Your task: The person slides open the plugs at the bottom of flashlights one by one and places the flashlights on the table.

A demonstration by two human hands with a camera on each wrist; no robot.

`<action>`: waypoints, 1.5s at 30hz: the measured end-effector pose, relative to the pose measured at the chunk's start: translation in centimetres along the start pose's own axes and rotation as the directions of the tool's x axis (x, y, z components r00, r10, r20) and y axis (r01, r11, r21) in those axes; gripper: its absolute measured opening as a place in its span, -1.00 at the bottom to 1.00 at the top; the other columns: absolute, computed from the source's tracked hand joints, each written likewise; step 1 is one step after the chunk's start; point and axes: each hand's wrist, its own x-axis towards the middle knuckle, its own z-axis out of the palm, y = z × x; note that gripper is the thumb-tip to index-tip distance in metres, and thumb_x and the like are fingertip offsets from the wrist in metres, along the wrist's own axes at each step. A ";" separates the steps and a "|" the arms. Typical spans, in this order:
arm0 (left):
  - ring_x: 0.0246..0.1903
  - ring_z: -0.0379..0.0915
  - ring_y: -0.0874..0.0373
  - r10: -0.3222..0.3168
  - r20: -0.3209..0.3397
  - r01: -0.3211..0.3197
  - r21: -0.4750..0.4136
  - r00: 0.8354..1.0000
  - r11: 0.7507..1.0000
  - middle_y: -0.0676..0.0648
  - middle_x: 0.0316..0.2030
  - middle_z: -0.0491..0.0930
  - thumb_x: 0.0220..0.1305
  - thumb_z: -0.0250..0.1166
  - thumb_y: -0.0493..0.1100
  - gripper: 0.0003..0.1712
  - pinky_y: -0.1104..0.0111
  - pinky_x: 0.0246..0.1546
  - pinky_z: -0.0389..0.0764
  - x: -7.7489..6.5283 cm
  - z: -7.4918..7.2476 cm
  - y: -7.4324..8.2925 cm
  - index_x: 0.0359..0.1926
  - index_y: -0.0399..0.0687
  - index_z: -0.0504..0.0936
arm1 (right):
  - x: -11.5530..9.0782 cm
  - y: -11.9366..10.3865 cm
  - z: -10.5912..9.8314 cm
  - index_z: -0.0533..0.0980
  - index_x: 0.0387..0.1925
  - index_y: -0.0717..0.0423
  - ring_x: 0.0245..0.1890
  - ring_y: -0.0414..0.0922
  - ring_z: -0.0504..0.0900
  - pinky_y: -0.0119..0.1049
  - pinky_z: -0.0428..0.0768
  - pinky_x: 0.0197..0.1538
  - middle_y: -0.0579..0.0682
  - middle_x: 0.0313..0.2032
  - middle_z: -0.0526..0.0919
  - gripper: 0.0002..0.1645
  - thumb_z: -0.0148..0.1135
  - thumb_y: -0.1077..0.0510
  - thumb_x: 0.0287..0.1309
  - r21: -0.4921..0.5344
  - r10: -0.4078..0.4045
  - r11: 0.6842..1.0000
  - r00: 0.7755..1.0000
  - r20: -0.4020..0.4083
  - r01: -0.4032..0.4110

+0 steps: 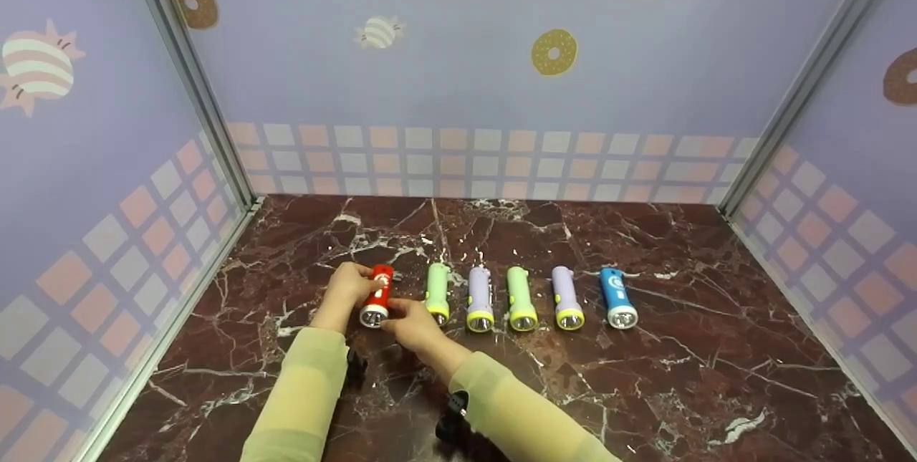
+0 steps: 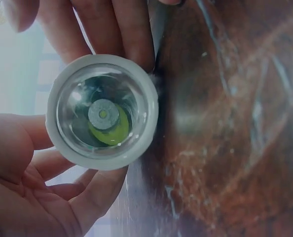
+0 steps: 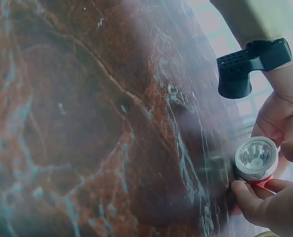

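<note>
A red flashlight (image 1: 378, 294) with a white rim lies on the marble-patterned surface, its lens toward me. My left hand (image 1: 348, 287) grips it from the left, thumb on top and fingers along its side. At its right front edge is my right hand (image 1: 415, 324), fingertips touching the white rim. In the left wrist view the lens (image 2: 103, 112) faces the camera, with the right hand's fingers (image 2: 99, 29) fairly straight beside it. The right wrist view shows the same lens (image 3: 256, 158) between both hands.
To the right stretches a row: a green flashlight (image 1: 437, 283), partly behind the right hand, a purple one (image 1: 479, 290), a second green one (image 1: 519, 290), a second purple one (image 1: 564, 289) and a blue one (image 1: 615, 289). Patterned panels (image 1: 458, 89) enclose the back and sides.
</note>
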 end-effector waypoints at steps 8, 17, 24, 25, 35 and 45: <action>-0.26 0.58 -0.02 0.000 0.018 0.000 0.000 1.000 1.000 -0.41 -0.04 0.70 0.26 0.37 -0.22 -0.57 0.34 -0.27 0.64 0.0 -0.1 0.0 0.06 -0.46 0.67 | -0.2 0.0 0.0 0.53 0.20 0.44 0.09 0.06 0.63 -0.15 0.62 0.18 0.28 0.14 0.67 -0.45 0.27 0.37 0.13 -0.020 -0.009 1.000 1.000 0.016 0.009; -0.22 0.56 -0.02 -0.003 0.023 0.003 0.002 1.000 1.000 -0.40 -0.06 0.70 0.29 0.33 -0.21 -0.60 0.22 -0.11 0.67 -0.1 -0.1 -0.1 0.02 -0.47 0.68 | -0.3 -0.2 -0.1 0.53 0.19 0.43 -0.03 -0.05 0.62 -0.26 0.62 0.06 0.26 0.10 0.68 -0.47 0.26 0.36 0.15 0.009 -0.006 1.000 1.000 0.022 0.006; -0.39 0.52 0.09 -0.034 0.051 0.035 -0.024 0.998 0.999 -0.38 -0.07 0.69 0.33 0.32 -0.21 -0.58 0.44 -0.44 0.57 -0.2 -0.2 0.1 0.10 -0.45 0.65 | -0.3 -0.1 -0.2 0.52 0.20 0.42 -0.06 -0.09 0.60 -0.34 0.58 -0.03 0.26 0.11 0.67 -0.47 0.23 0.38 0.17 0.076 -0.003 0.997 0.999 0.036 0.000; -0.43 0.50 0.11 -0.038 0.054 0.039 -0.029 0.998 0.999 -0.38 -0.08 0.69 0.33 0.32 -0.21 -0.58 0.47 -0.49 0.55 -0.2 -0.2 0.2 0.10 -0.45 0.64 | -0.2 -0.1 -0.2 0.52 0.20 0.42 -0.04 -0.06 0.62 -0.32 0.60 0.00 0.26 0.11 0.67 -0.48 0.23 0.38 0.17 0.078 -0.004 0.997 0.999 0.033 0.001; -0.59 0.43 0.19 -0.029 0.051 0.030 -0.017 0.998 0.999 -0.37 -0.14 0.70 0.32 0.33 -0.19 -0.58 0.50 -0.62 0.48 0.0 -0.2 0.3 0.07 -0.44 0.66 | 0.1 -0.3 -0.4 0.52 0.19 0.44 0.12 0.09 0.64 -0.10 0.62 0.22 0.30 0.13 0.67 -0.48 0.25 0.37 0.17 0.043 -0.017 0.999 1.000 -0.003 0.017; -0.54 0.48 0.14 -0.040 0.039 0.039 0.020 0.998 0.999 -0.41 -0.03 0.68 0.31 0.31 -0.18 -0.53 0.46 -0.57 0.54 -0.2 -0.3 0.6 0.13 -0.45 0.62 | 0.1 -1.2 -1.2 0.45 0.25 0.49 0.21 0.15 0.61 -0.04 0.58 0.31 0.36 0.18 0.63 -0.44 0.24 0.35 0.24 0.049 -0.019 0.999 1.000 -0.015 0.019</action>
